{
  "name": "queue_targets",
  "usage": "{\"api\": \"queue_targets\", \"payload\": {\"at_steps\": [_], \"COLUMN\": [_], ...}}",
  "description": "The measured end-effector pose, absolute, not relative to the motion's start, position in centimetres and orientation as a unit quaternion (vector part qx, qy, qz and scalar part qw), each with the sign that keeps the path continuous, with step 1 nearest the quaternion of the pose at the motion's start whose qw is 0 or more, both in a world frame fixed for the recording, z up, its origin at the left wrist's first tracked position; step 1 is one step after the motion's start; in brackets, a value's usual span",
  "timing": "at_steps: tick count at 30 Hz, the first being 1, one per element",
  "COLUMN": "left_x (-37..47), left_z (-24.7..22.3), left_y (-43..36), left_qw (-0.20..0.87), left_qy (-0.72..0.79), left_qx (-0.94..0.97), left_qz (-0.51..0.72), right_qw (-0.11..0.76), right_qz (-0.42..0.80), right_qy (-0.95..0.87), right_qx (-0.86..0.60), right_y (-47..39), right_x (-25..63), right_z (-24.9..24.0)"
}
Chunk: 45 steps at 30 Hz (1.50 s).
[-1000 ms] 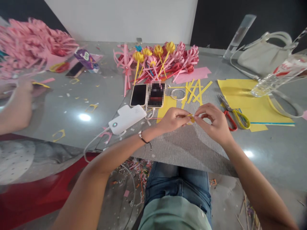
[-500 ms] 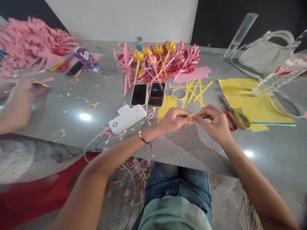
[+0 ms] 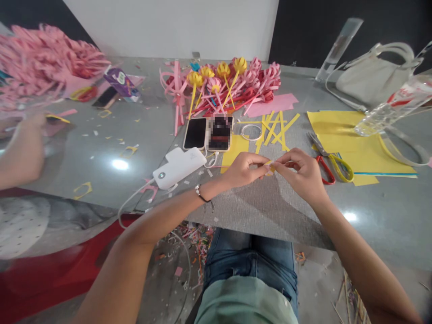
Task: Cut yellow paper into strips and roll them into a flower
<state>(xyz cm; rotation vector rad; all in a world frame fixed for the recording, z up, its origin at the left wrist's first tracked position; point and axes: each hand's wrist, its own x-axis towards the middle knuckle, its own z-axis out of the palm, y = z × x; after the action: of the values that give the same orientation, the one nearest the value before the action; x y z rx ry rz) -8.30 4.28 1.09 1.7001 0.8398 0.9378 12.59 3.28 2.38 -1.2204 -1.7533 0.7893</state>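
Observation:
My left hand [image 3: 248, 169] and my right hand [image 3: 301, 173] meet above the near part of the grey table, fingertips almost touching. Both are closed in a pinch on a small yellow paper piece [image 3: 270, 169], mostly hidden by the fingers; something whitish or pale shows at its edge. Beyond my hands lie several cut yellow paper strips [image 3: 281, 130], some crossing one another. Under and left of my left hand is a yellow paper sheet [image 3: 236, 150]. Scissors [image 3: 324, 153] with one red and one yellow handle loop rest open to the right of my right hand.
Two phones [image 3: 195, 133] and a white power bank [image 3: 180, 167] with cables lie left. Pink, red and yellow paper flowers [image 3: 229, 83] are piled behind. Right are yellow sheets [image 3: 337, 130], a plastic bottle [image 3: 393, 105] and a white handbag [image 3: 374, 78]. Another person's arm [image 3: 25, 146] is far left.
My fingertips have shifted very slightly around the yellow paper piece, and a pale edge shows more between them. Everything else on the table stays in place.

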Motion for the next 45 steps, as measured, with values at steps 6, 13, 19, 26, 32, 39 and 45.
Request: {"api": "queue_targets", "payload": {"at_steps": [6,13,19,26,32,39,45], "left_x": [-8.25,-8.42,-8.46,-8.60,-8.68,-8.66,-8.69], "left_z": [0.90,0.91,1.05,1.27,1.25,1.07,0.94], "left_y": [4.38,4.73,4.92,4.72,4.78,4.86,5.04], "left_qw": [0.503,0.513,0.508,0.504,0.498,0.510,0.513], "left_qy": [0.350,0.361,0.362,0.370,0.375,0.375,0.370], "left_qx": [0.689,0.664,0.659,0.671,0.682,0.678,0.680], "left_qz": [0.386,0.406,0.420,0.398,0.384,0.373,0.370], "right_qw": [0.422,0.427,0.437,0.414,0.393,0.377,0.368], "right_qz": [0.310,0.327,0.325,0.261,0.224,0.189,0.168], "right_qy": [-0.696,-0.688,-0.700,-0.742,-0.767,-0.785,-0.796], "right_qx": [-0.492,-0.488,-0.463,-0.458,-0.455,-0.454,-0.451], "right_y": [3.29,3.24,3.34,3.54,3.59,3.73,3.61], "right_x": [12.57,12.68,12.79,12.99,13.04,13.08,12.99], "right_z": [2.45,2.72,2.60,2.44,2.59,2.33,2.42]}}
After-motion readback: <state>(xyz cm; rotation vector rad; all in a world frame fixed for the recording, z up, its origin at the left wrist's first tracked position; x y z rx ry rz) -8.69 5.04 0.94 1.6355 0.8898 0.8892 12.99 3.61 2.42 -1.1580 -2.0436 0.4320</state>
